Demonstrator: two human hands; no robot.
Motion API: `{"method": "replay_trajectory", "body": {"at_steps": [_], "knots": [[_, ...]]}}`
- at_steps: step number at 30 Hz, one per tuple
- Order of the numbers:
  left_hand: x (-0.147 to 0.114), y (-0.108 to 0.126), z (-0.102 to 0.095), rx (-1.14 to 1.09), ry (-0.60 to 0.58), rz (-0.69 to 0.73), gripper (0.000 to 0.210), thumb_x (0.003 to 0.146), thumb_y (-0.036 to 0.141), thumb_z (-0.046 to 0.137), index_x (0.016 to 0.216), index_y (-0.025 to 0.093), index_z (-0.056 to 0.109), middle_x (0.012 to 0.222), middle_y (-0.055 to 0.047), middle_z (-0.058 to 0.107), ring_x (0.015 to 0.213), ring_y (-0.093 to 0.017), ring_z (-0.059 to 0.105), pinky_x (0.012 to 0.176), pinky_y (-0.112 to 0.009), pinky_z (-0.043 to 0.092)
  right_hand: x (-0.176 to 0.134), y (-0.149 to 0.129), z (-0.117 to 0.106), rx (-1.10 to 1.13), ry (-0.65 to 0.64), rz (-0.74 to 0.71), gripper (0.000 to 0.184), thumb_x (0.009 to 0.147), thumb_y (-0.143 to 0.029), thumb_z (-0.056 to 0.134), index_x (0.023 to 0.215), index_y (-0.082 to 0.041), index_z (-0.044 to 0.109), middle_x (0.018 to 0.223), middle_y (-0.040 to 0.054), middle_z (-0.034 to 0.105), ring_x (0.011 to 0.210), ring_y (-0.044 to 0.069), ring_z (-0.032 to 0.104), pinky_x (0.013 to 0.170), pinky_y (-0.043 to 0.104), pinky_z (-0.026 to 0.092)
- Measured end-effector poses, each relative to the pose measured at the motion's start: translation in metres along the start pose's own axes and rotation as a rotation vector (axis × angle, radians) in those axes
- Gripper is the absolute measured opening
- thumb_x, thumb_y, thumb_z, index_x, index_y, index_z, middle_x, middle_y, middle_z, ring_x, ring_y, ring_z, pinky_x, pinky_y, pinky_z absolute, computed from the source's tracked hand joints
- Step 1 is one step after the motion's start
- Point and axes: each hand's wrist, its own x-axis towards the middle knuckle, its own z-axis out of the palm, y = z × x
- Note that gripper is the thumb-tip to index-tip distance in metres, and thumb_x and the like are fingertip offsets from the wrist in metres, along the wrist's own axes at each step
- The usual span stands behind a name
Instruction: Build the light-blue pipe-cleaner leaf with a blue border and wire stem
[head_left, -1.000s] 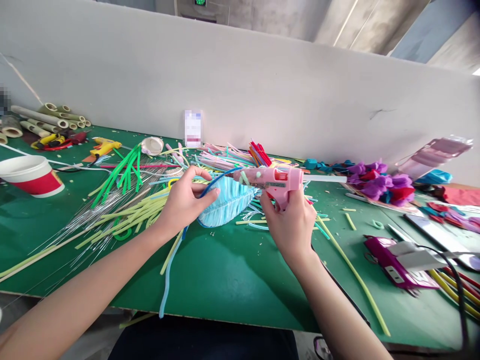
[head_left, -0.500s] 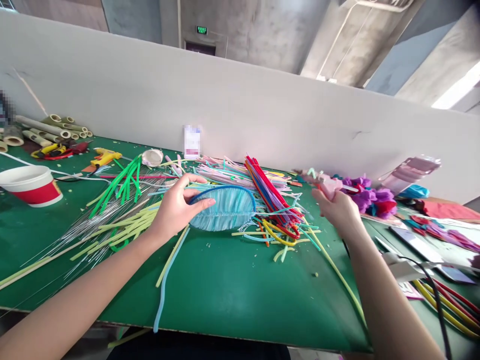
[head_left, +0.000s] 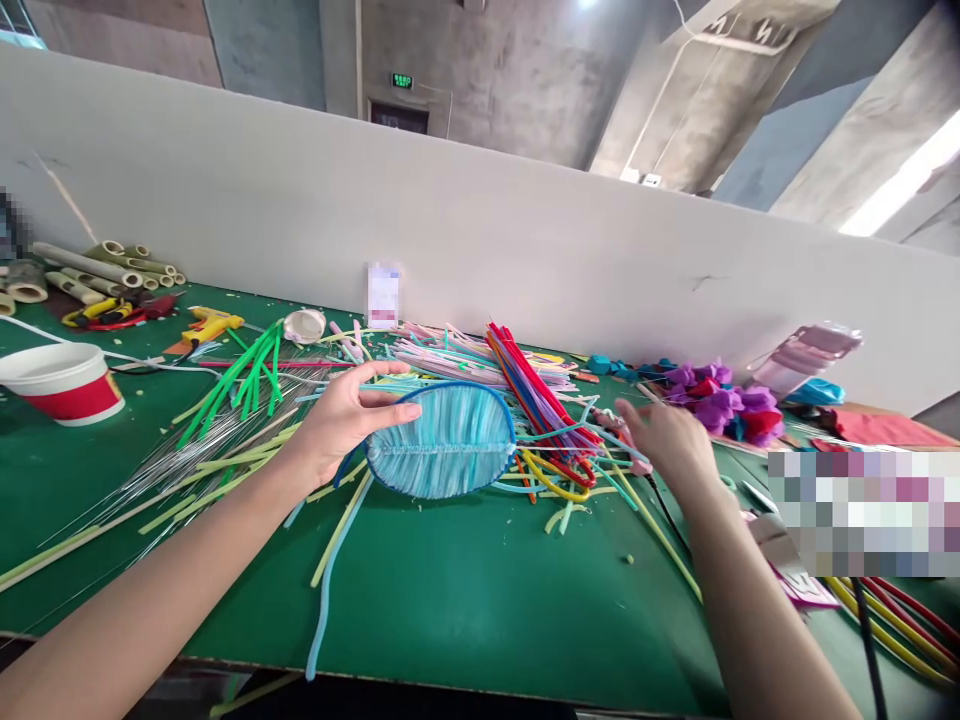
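A flat, leaf-shaped piece of light blue and turquoise fuzzy strands, edged in dark blue (head_left: 442,440), is held by the left hand (head_left: 337,420) over the middle of the green tabletop (head_left: 450,600). Its left end is pinched between the thumb, laid on the near face, and the fingers at the upper edge. The face is turned toward the camera, and a raised rib is seen along its length. Whether its lower edge is rested on the table cannot be told.

The right hand (head_left: 671,440) is blurred and placed well apart from the leaf, to its right. A pink plastic glue gun (head_left: 637,466) is partly covered by this hand; whether it is grasped or released by the fingers cannot be told.

Between the leaf and the right hand, a slanting bundle of red, orange and purple fuzzy stems (head_left: 536,390) is seen, with a bent yellow fuzzy stem (head_left: 555,482) beside its lower end. Behind the leaf, pale pink fuzzy stems (head_left: 465,352) are heaped. To the left, bright green fuzzy stems (head_left: 262,370) and thin silvery wires (head_left: 187,440) are spread near a white paper cup with a red band (head_left: 64,395). Beyond the right hand, purple and red petal-like pieces (head_left: 724,400) are piled.
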Motion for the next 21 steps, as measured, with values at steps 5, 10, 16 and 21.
{"method": "replay_trajectory", "body": {"at_steps": [5, 10, 16, 21], "knots": [[0.000, 0.002, 0.001, 0.112, -0.035, 0.016, 0.073, 0.059, 0.035, 0.094, 0.125, 0.028, 0.065, 0.075, 0.002, 0.070, 0.076, -0.017, 0.069, 0.076, -0.028, 0.050, -0.052, -0.089, -0.057, 0.723, -0.162, -0.612, 0.039, 0.091, -0.053, 0.060, 0.115, -0.026, 0.072, 0.114, 0.0069, 0.075, 0.104, 0.025, 0.071, 0.089, 0.039, 0.056], [0.000, 0.004, -0.003, 0.069, -0.029, 0.046, 0.073, 0.059, 0.036, 0.094, 0.125, 0.027, 0.064, 0.080, 0.000, 0.076, 0.080, -0.019, 0.072, 0.074, -0.027, 0.052, -0.076, -0.158, -0.049, 0.878, -0.370, -0.940, 0.033, 0.088, -0.028, 0.069, 0.121, -0.027, 0.069, 0.118, 0.0039, 0.073, 0.100, 0.020, 0.069, 0.087, 0.035, 0.055], [0.005, 0.011, -0.017, -0.030, 0.027, 0.127, 0.064, 0.065, 0.041, 0.091, 0.120, 0.022, 0.065, 0.098, -0.007, 0.079, 0.096, -0.023, 0.073, 0.082, -0.030, 0.056, -0.067, -0.161, -0.036, 1.061, -0.262, -0.799, 0.030, 0.086, -0.032, 0.072, 0.114, -0.023, 0.072, 0.102, 0.0029, 0.075, 0.080, 0.015, 0.064, 0.068, 0.029, 0.050], [0.008, 0.007, -0.022, 0.063, -0.005, 0.075, 0.049, 0.060, 0.042, 0.093, 0.099, 0.019, 0.073, 0.099, -0.007, 0.078, 0.094, -0.024, 0.072, 0.082, -0.032, 0.056, -0.071, -0.155, -0.031, 1.116, -0.238, -0.705, 0.031, 0.086, -0.038, 0.072, 0.113, -0.024, 0.075, 0.099, 0.0027, 0.075, 0.071, 0.013, 0.058, 0.061, 0.028, 0.044]]}}
